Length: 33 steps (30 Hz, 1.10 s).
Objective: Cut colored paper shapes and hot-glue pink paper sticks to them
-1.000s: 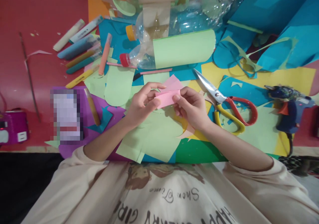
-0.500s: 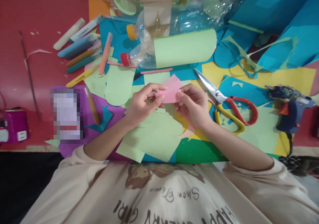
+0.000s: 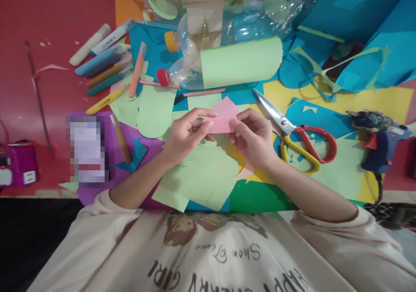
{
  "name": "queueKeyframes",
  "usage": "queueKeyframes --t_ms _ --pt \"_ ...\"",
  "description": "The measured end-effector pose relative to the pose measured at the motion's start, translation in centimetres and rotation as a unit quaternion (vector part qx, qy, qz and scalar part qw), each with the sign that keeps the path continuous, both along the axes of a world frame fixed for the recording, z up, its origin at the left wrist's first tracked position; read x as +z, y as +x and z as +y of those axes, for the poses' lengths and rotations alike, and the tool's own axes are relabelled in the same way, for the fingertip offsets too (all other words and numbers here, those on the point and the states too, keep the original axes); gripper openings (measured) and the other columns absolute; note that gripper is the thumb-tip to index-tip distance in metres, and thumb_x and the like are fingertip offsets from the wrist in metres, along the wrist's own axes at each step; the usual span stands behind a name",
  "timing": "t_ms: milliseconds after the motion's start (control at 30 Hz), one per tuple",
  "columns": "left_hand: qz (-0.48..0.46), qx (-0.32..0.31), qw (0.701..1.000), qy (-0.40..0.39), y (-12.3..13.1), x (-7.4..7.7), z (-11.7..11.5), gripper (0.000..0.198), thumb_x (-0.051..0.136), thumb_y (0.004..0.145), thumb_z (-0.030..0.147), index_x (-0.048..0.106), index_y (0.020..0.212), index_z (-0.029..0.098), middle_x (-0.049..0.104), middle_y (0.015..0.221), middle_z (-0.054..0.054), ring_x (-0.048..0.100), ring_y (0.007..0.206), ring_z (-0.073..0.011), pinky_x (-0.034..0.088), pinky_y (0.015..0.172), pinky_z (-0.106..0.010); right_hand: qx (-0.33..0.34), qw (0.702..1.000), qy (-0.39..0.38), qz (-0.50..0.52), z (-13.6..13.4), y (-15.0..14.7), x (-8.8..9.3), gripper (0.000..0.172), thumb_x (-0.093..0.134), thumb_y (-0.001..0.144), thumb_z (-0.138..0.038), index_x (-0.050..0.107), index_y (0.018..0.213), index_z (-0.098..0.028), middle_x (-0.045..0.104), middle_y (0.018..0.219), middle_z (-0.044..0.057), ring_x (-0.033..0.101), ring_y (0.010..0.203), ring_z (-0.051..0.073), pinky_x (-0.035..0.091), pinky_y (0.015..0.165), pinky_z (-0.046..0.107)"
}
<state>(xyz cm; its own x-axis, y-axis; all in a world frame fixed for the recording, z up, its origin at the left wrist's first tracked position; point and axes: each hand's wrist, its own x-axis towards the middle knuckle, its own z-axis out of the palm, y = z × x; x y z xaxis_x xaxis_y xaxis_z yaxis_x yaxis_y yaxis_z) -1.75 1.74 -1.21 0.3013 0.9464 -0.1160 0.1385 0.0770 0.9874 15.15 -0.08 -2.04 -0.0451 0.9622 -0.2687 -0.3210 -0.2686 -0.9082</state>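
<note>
Head view: just left of the scissors (image 3: pixel 284 125), the left hand (image 3: pixel 182 131) and the right hand (image 3: pixel 255 134) hold a small piece of pink paper (image 3: pixel 222 125) between them, each pinching one end between thumb and fingers; a corner of it points away from the person. The right hand is the one nearer the scissors. Light green sheets (image 3: pixel 204 179) lie to the near left of the scissors, below the hands. Beyond the scissors and leftward, a red-capped clear bottle (image 3: pixel 185 73) lies on its side, wrapped in light green paper (image 3: pixel 242 64). Well left of the scissors are several markers (image 3: pixel 99 62); to their right is a blue glue gun (image 3: pixel 378 151).
</note>
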Motion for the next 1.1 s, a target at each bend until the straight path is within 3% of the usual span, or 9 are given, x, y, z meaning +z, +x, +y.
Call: queueKeyframes --t_ms 467,867,1100 --pt "-0.019 -0.007 1.0 0.004 0.02 0.1 0.18 0.023 0.057 0.086 0.036 0.064 0.097 0.017 0.068 0.067 0.003 0.065 0.05 -0.0074 0.052 0.049 -0.015 0.0 0.999 -0.007 0.041 0.05 0.08 0.44 0.018 0.068 0.073 -0.024 0.054 0.062 -0.021 0.053 0.051 -0.007 0.049 0.037 0.005 0.034 0.031 0.017" --pt "-0.026 0.037 0.998 0.041 -0.09 -0.15 0.47 0.017 0.058 0.086 0.031 0.067 0.094 0.019 0.071 0.07 0.003 0.066 0.05 -0.0069 0.051 0.046 -0.013 0.063 0.998 -0.026 0.018 -0.06 0.31 0.17 0.021 0.067 0.078 -0.037 0.055 0.073 -0.02 0.053 0.051 -0.009 0.052 0.037 0.005 0.038 0.031 0.014" --pt "-0.009 0.039 0.998 0.039 -0.11 -0.31 0.43 0.025 0.057 0.087 0.04 0.066 0.098 0.019 0.073 0.079 0.0 0.066 0.052 -0.008 0.052 0.049 -0.016 0.05 0.998 -0.029 -0.003 -0.07 0.24 0.12 0.025 0.068 0.077 -0.039 0.054 0.07 -0.019 0.055 0.054 -0.007 0.051 0.037 0.004 0.038 0.031 0.014"
